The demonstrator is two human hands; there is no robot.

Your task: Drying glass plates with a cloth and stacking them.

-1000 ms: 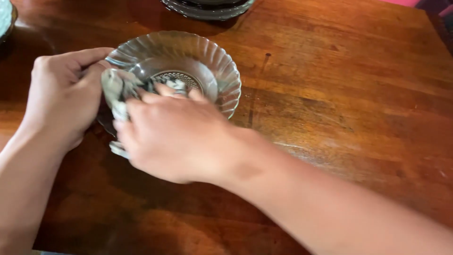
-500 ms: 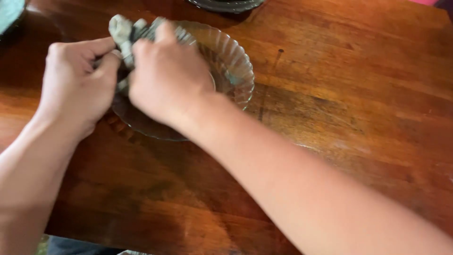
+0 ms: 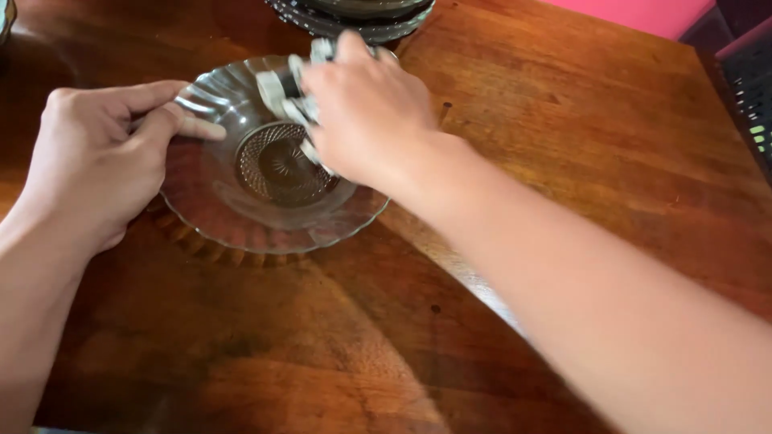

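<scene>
A clear glass bowl (image 3: 241, 217) with a fluted rim and a dotted base rests on a brown wooden table (image 3: 563, 137). My left hand (image 3: 96, 161) pinches the bowl's left rim between thumb and fingers. My right hand (image 3: 366, 108) is closed around a crumpled grey cloth (image 3: 281, 92) and presses it against the bowl's far inner wall. Most of the cloth is hidden under my fingers.
A stack of dark glass dishes (image 3: 354, 20) stands at the table's far edge, just beyond my right hand. A pink surface (image 3: 643, 12) and a dark crate (image 3: 748, 72) lie past the table's right corner.
My right hand has carried the cloth from the bowl's near left rim, over the far left, round to the far right side. My left hand has kept its hold on the rim.
</scene>
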